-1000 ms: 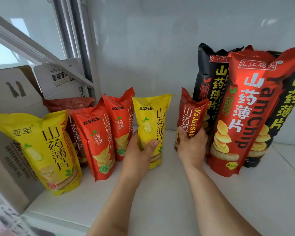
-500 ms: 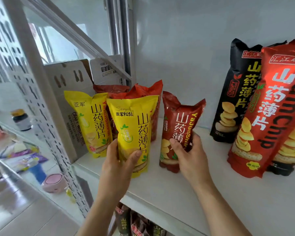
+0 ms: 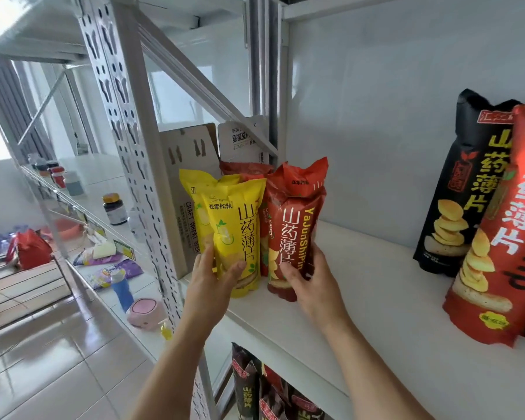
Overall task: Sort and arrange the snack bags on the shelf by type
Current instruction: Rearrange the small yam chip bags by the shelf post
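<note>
On the white shelf (image 3: 385, 304), my left hand (image 3: 214, 275) grips a small yellow snack bag (image 3: 238, 234) near its bottom. My right hand (image 3: 308, 275) grips a small dark red snack bag (image 3: 291, 234) beside it. Both bags stand upright at the shelf's left end. Behind them are another yellow bag (image 3: 194, 192) and orange-red bags (image 3: 300, 180), mostly hidden. Far right stand a tall black bag (image 3: 464, 183) and a tall red bag (image 3: 503, 234), leaning on the back wall.
A cardboard box (image 3: 179, 165) stands at the left end behind the perforated post (image 3: 128, 122). More snack bags (image 3: 255, 389) sit on the shelf below. A neighbouring shelf at left holds bottles, packets and a pink object (image 3: 143, 310).
Both hands have carried their bags leftward into the group at the shelf's left end; the yellow bag now covers the other yellow one. The view has swung left and pulled back.
</note>
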Available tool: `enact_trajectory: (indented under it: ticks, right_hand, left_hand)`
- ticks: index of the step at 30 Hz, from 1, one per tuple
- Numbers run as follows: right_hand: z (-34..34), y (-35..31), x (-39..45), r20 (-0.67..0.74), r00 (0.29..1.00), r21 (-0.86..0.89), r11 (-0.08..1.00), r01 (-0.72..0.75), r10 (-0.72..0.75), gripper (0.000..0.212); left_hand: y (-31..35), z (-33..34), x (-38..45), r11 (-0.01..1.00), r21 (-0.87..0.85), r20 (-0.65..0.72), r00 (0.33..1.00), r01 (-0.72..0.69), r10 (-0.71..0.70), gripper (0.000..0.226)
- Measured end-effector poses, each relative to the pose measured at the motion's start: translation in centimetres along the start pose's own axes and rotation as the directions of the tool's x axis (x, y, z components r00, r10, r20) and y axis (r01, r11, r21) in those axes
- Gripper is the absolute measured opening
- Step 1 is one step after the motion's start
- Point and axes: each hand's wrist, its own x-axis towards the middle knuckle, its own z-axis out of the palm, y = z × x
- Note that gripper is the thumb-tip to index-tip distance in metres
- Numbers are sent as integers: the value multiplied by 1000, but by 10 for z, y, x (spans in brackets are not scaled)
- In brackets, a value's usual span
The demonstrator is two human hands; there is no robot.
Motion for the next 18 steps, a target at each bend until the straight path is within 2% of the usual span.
enact_trajectory:
  ticks: [4,9,13,16,18]
  right_hand:
    - [6,0,9,-18,1000,-59,998,-16,15,56]
    - [15,2,19,7,999,-144,989,-43,45,58]
    - [19,-5,11,-26,996,-207,974,-90,86,64]
    - [18,-15,-3,-52,994,-300,948,-106,95,59]
    - [15,-21,-11,-110,990,-412,902,-129,92,53]
  left_hand:
    - [-8,-3,13,1000,28,23,1000,-6,6,67]
    - [-16,-6,25,998,66,21,1000,10,-11,77]
    - [-19,-7,20,997,71,-17,1000,-7,8,83]
    - [-14,-8,1,983,169,-177,979,-74,104,72]
    - [-11,-5,-12,941,259,-248,927,-218,283,55]
